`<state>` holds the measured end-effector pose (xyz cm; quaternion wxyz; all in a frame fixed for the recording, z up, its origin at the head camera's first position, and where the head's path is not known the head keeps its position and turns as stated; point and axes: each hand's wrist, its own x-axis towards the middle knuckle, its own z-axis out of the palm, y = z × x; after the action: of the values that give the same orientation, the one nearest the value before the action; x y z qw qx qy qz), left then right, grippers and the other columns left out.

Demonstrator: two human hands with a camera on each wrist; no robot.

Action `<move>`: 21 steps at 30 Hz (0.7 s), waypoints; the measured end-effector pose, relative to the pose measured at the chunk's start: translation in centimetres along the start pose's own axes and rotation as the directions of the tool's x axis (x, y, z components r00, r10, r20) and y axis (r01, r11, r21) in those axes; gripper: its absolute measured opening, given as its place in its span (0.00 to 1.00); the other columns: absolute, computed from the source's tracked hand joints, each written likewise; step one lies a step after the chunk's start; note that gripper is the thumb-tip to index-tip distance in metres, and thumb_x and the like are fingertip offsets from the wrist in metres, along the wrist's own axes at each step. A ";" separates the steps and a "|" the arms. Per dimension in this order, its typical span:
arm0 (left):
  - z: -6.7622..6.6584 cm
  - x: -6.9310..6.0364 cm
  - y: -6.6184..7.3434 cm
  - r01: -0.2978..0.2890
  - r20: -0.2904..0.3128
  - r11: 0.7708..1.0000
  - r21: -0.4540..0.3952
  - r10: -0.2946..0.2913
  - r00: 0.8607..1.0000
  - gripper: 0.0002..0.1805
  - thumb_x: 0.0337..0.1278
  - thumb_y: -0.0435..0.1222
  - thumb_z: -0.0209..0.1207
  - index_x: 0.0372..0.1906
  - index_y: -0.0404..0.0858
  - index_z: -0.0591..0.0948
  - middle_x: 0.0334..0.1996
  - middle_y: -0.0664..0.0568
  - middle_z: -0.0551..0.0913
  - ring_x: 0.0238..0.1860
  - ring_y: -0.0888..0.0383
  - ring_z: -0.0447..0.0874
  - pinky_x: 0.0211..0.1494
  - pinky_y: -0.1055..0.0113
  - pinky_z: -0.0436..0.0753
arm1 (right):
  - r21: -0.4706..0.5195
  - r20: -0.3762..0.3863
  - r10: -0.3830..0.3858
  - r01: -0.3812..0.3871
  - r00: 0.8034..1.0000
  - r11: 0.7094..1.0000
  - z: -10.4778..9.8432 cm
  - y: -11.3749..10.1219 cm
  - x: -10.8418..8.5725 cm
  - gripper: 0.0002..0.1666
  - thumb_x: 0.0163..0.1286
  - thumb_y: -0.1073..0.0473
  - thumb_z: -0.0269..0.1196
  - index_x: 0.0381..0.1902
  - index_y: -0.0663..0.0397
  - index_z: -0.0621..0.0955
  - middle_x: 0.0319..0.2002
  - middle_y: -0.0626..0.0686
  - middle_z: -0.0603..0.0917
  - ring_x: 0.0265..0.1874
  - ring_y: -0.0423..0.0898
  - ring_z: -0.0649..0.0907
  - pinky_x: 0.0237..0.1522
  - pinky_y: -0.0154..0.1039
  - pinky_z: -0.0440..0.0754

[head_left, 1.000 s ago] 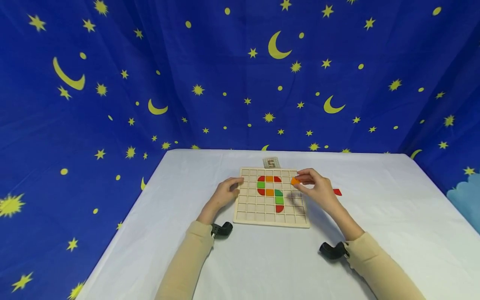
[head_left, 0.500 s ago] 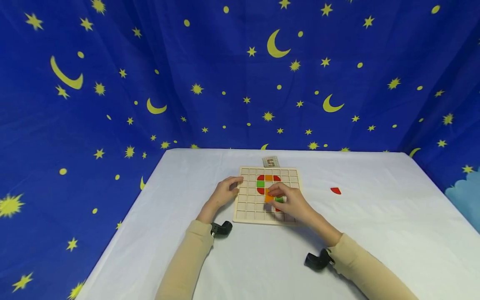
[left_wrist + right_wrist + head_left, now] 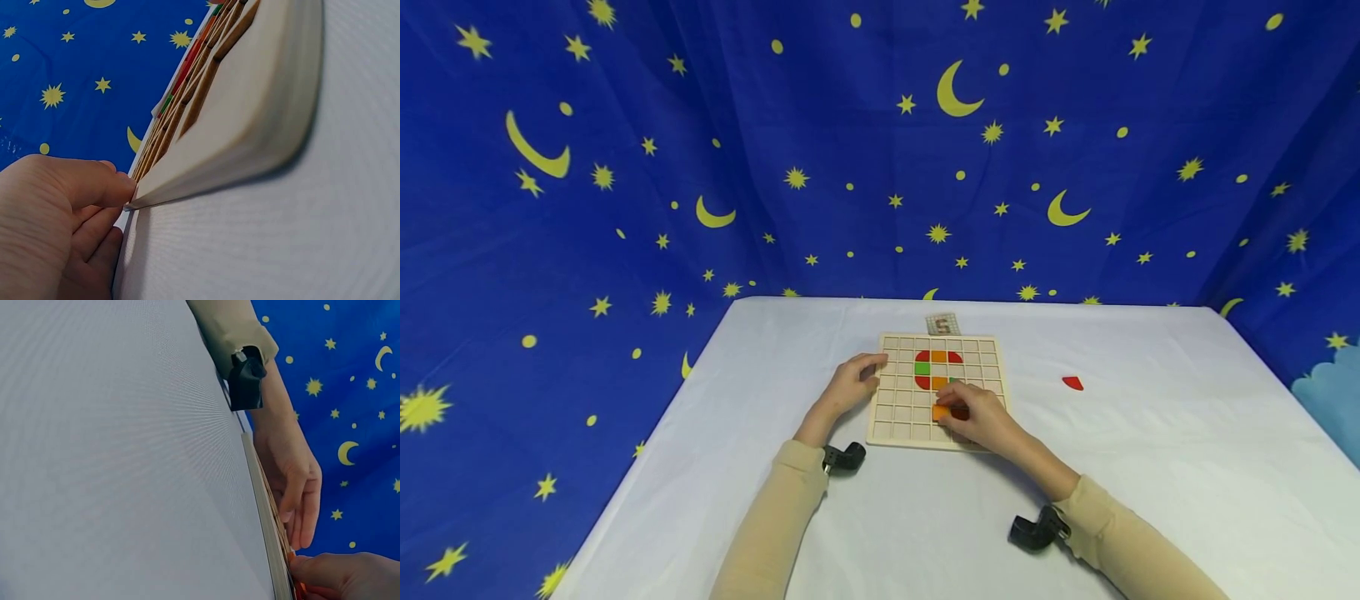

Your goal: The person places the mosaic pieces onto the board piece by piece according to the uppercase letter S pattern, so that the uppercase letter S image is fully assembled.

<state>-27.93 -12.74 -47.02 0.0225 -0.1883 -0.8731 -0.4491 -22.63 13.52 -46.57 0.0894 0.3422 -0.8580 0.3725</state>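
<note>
A wooden grid board (image 3: 895, 427) lies on the table, with red, orange and green tiles set in its cells in a curved figure. My right hand (image 3: 981, 414) pinches an orange square tile (image 3: 940, 413) over the lower middle of the board and hides some tiles there; in the right wrist view only part of this hand (image 3: 344, 572) shows. With loosely bent fingers, my left hand (image 3: 846, 387) touches the board's left edge. The left wrist view has that hand's thumb (image 3: 103, 182) against the board's rim (image 3: 237, 156).
Behind the board is a small card (image 3: 942, 324) with a printed grid figure. One loose red tile (image 3: 1072, 383) lies on the white tablecloth (image 3: 1150, 433) to the right. A blue curtain (image 3: 850, 125) with stars and moons surrounds the table's far side.
From the board's upper right, my right hand has brought the orange tile left and then nearer to me, over the lower cells. My left hand stays at the left edge.
</note>
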 end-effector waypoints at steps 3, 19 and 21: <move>0.0 0.0 0.0 0.002 -0.001 1.000 -0.003 -0.002 1.000 0.24 0.55 0.23 0.57 0.59 0.33 0.75 0.57 0.42 0.76 0.62 0.48 0.69 0.66 0.60 0.67 | -0.010 0.007 -0.002 0.002 1.000 1.000 0.0 -0.1 0.0 0.16 0.58 0.64 0.69 0.44 0.60 0.79 0.38 0.48 0.84 0.39 0.44 0.83 0.41 0.40 0.83; 0.1 0.1 -0.2 0.008 -0.004 1.000 -0.010 -0.008 1.000 0.23 0.55 0.24 0.57 0.59 0.33 0.76 0.57 0.43 0.76 0.61 0.48 0.71 0.65 0.61 0.69 | -0.014 0.018 0.014 -0.014 1.000 1.000 -0.1 -0.2 0.0 0.18 0.55 0.63 0.71 0.44 0.59 0.80 0.38 0.47 0.84 0.39 0.43 0.83 0.42 0.40 0.82; 0.1 0.1 -0.2 0.010 -0.003 1.000 -0.008 -0.010 1.000 0.23 0.55 0.24 0.57 0.59 0.33 0.76 0.57 0.43 0.76 0.61 0.48 0.71 0.65 0.61 0.69 | 0.002 0.022 0.023 -0.023 0.999 1.000 -0.3 -0.3 0.2 0.18 0.55 0.63 0.70 0.44 0.58 0.80 0.39 0.48 0.85 0.39 0.44 0.83 0.43 0.41 0.83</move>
<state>-28.06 -12.74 -47.23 0.0209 -0.1835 -0.8721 -0.4531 -22.59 13.49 -46.08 0.0751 0.3367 -0.8623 0.3706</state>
